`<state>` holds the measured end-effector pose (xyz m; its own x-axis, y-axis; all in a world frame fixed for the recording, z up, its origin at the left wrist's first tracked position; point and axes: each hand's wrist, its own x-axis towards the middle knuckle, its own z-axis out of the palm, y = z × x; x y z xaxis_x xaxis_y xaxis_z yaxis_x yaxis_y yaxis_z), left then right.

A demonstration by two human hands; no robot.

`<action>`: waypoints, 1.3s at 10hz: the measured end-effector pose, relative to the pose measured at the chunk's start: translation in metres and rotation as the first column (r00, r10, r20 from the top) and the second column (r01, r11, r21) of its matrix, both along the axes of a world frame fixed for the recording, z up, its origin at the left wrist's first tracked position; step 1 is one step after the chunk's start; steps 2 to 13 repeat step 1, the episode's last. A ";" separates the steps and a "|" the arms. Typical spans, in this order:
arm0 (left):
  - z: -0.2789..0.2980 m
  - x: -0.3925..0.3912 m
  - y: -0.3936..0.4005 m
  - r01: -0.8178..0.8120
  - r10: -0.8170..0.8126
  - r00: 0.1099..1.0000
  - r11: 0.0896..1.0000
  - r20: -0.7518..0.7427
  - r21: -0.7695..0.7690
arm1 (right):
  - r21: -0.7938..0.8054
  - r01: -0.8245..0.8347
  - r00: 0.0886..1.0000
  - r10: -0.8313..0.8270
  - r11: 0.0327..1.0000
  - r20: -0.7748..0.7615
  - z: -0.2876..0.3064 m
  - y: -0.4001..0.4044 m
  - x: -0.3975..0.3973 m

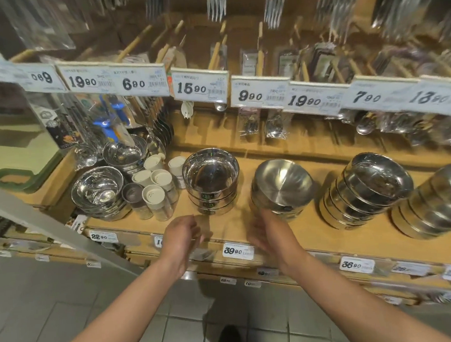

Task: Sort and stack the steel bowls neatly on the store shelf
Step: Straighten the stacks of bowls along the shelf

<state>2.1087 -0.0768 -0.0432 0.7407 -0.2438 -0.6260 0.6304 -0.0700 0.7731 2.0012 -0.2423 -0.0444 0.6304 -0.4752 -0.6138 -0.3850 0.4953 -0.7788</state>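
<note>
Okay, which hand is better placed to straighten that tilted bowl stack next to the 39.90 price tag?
Probably the right hand: it sits just below the tilted bowl stack, near its base. The left hand is below the upright stack.

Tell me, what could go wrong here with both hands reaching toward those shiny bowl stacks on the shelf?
1. The matte bowl stack by the right hand sits tilted; a nudge might slide its top bowl off.
2. The two stacks further right also lean, so bumping one could topple it.
3. The small shaker jars crowd the straight-sided stack near the left hand; shifting that stack left could knock them over.
</note>
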 end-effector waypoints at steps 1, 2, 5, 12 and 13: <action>0.020 -0.015 0.011 0.116 -0.118 0.988 0.993 0.103 0.021 | -0.053 0.015 0.997 -0.010 0.998 0.078 0.025 -0.023 -0.047; 0.020 -0.015 0.011 0.116 -0.118 0.988 0.993 0.103 0.021 | -0.053 0.015 0.997 -0.010 0.998 0.078 0.025 -0.023 -0.047; 0.020 -0.015 0.011 0.116 -0.118 0.988 0.993 0.103 0.021 | -0.053 0.015 0.997 -0.010 0.998 0.078 0.025 -0.023 -0.047; 0.020 -0.015 0.011 0.116 -0.118 0.988 0.993 0.103 0.021 | -0.053 0.015 0.997 -0.010 0.998 0.078 0.025 -0.023 -0.047; 0.020 -0.015 0.011 0.116 -0.118 0.988 0.993 0.103 0.021 | -0.053 0.015 0.997 -0.010 0.998 0.078 0.025 -0.023 -0.047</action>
